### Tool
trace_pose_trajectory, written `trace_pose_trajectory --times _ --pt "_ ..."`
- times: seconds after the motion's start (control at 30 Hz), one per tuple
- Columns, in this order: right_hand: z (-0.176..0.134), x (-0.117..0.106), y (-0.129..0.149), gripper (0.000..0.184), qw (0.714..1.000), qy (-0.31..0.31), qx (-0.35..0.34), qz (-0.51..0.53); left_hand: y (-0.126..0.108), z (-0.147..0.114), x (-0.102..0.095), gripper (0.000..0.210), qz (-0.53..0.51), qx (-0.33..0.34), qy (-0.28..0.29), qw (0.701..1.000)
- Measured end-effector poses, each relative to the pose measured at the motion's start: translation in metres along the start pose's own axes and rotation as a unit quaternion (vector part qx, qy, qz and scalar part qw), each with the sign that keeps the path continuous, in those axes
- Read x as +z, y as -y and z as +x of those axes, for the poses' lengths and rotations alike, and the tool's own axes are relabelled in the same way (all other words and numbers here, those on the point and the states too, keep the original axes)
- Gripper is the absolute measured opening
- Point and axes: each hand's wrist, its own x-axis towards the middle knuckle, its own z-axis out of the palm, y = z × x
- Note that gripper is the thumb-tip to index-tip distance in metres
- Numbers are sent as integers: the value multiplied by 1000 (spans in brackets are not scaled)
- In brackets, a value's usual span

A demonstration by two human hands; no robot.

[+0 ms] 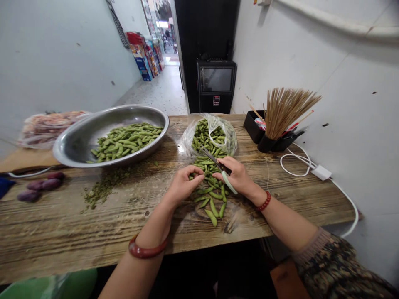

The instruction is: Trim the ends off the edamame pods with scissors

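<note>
My right hand [238, 176] is closed on a pair of scissors [228, 181] with pale green handles. Their dark blades point away and to the left, over loose edamame pods [213, 206] on the table. Beside them my left hand [184, 182] is pinched, thumb against fingers, with a bit of green pod showing in its grip. Behind both hands lies an open clear plastic bag [231, 135] full of pods, which spill out toward me. To the left, a large steel basin [73, 143] holds a heap of edamame [131, 141].
Trimmed green scraps [104, 187] lie below the basin on the wooden table [124, 232]. Several purple shallot-like bulbs [40, 185] and a bag of meat [51, 126] are at left. At right stand skewers [285, 112] in black holders and a white cable [343, 197] with an adapter.
</note>
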Motion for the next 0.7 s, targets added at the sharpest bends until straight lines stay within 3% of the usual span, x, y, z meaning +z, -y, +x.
trace_pose_trajectory --times 0.13,0.23,0.4,0.7 --pt "0 0 2 38 1000 5 0 14 -4 -3 -4 18 -195 -119 21 973" --pt "-1 1 4 40 1000 14 -3 20 -5 -5 -6 20 -287 -147 42 946" --pt "-2 1 5 41 999 19 -11 27 -4 -4 -7 33 -323 -159 45 932" --pt "-2 -1 7 52 997 71 6 20 -3 -3 -4 27 -289 -145 -2 946"
